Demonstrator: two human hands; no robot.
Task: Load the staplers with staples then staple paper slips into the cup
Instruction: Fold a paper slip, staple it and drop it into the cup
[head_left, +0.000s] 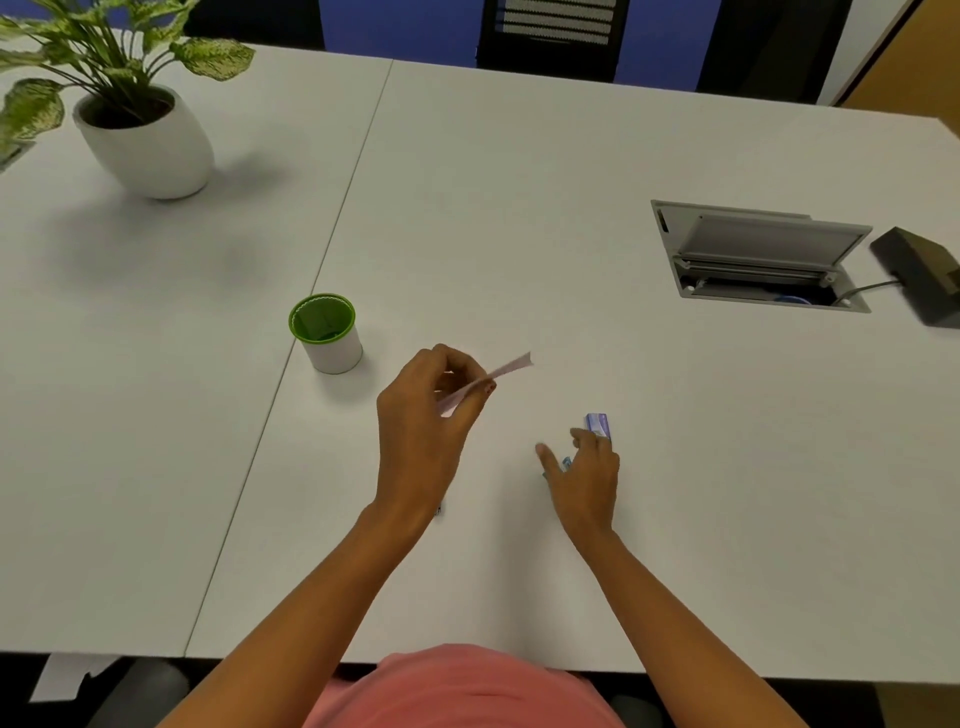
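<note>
Left hand pinches a paper slip raised above the counter. Right hand lies over what we take for a small purple stapler; we cannot tell whether it grips it. The cup stands near, to the left. We judge stapling is in hand: next, the slip's end must enter the stapler's mouth.

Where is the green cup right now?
In the head view the cup stands left of centre on the table, by its seam, just left of the left hand.
</note>
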